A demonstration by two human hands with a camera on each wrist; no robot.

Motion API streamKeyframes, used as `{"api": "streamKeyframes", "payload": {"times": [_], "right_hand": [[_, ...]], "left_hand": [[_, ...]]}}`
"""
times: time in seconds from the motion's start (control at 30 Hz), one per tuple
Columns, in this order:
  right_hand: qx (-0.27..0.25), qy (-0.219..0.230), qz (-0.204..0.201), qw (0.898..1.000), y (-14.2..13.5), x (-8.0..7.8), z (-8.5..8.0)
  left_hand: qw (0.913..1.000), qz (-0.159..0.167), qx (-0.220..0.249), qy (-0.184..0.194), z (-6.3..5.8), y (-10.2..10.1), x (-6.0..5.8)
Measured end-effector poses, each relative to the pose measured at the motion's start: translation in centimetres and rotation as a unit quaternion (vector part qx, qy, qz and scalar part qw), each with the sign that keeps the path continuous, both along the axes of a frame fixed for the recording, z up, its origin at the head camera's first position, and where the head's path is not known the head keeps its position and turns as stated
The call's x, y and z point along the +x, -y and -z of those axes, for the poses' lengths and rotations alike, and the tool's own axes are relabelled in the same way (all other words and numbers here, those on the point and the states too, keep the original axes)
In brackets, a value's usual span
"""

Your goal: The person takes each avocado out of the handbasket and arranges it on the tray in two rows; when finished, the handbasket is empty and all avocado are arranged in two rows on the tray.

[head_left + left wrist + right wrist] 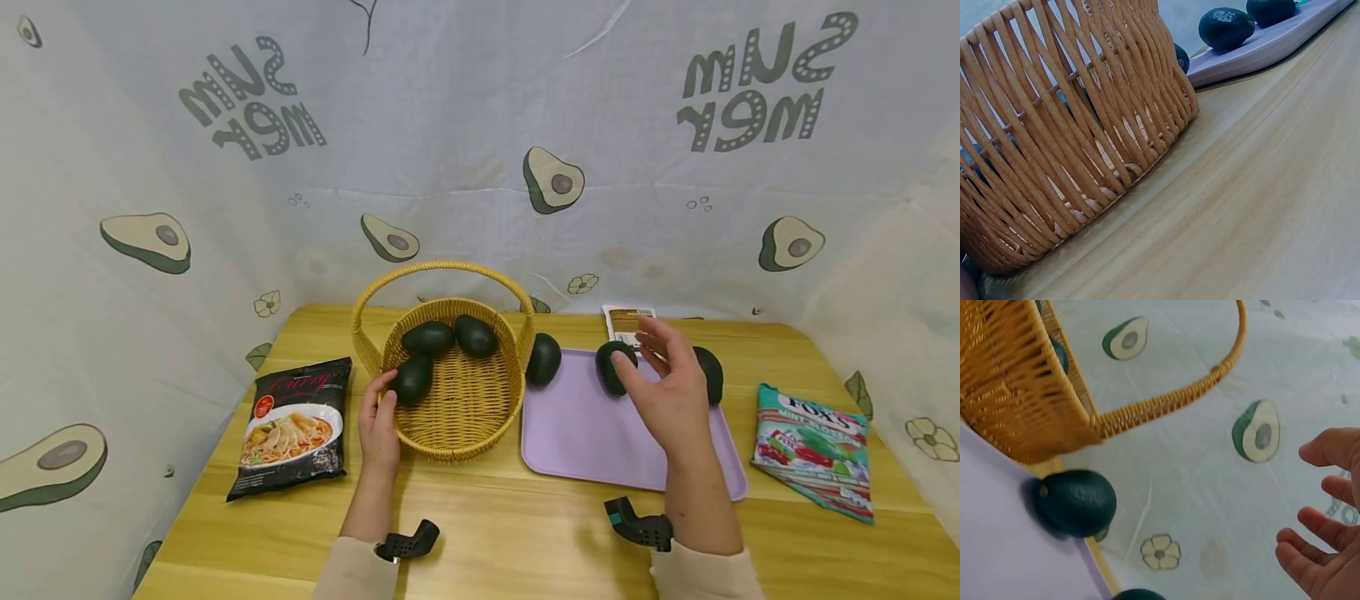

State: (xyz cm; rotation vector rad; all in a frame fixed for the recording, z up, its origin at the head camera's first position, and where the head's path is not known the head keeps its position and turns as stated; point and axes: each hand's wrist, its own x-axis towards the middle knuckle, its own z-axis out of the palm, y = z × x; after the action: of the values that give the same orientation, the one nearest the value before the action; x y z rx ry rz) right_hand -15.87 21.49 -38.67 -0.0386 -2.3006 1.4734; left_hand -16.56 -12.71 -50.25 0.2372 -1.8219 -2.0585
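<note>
My left hand (380, 429) rests at the left rim of a yellow wicker basket (453, 454), its fingertips beside a dark green avocado (412, 381) inside. Two more avocados lie at the back of the basket, whose tall handle arches over it. My right hand (670, 396) hovers over a lilac tray (577, 450), fingers spread and bent with nothing between them. Close behind its thumb is one avocado (613, 367) on the tray. Another avocado (1079, 503) lies at the tray's back left corner, next to the basket. A third avocado (708, 375) at the right is partly hidden by the hand.
At the left lies a black noodle packet (292, 429). A teal candy bag (813, 450) sits to the right of the tray, and a small brown-and-white packet (628, 321) behind it. A printed curtain (465, 225) hangs along the back of the wooden table (510, 533).
</note>
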Motion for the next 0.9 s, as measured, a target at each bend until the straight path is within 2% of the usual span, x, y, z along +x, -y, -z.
{"api": "streamKeyframes", "payload": {"times": [0.27, 0.53, 0.9], "right_hand": [[0.015, -0.02, -0.066, 0.998, 2.3, 0.5, -0.1], [0.025, -0.039, -0.133, 0.99, 4.5, 0.4, 0.6], [0.084, -0.037, -0.218, 0.972, 8.1, 1.0, 1.7]], "left_hand": [[1.0, -0.004, -0.002, -0.007, -0.2, 0.0, 0.0], [1.0, -0.004, -0.002, -0.005, -0.1, 0.0, 0.1], [0.9999, 0.003, 0.009, -0.006, 0.0, -0.1, -0.1]]}}
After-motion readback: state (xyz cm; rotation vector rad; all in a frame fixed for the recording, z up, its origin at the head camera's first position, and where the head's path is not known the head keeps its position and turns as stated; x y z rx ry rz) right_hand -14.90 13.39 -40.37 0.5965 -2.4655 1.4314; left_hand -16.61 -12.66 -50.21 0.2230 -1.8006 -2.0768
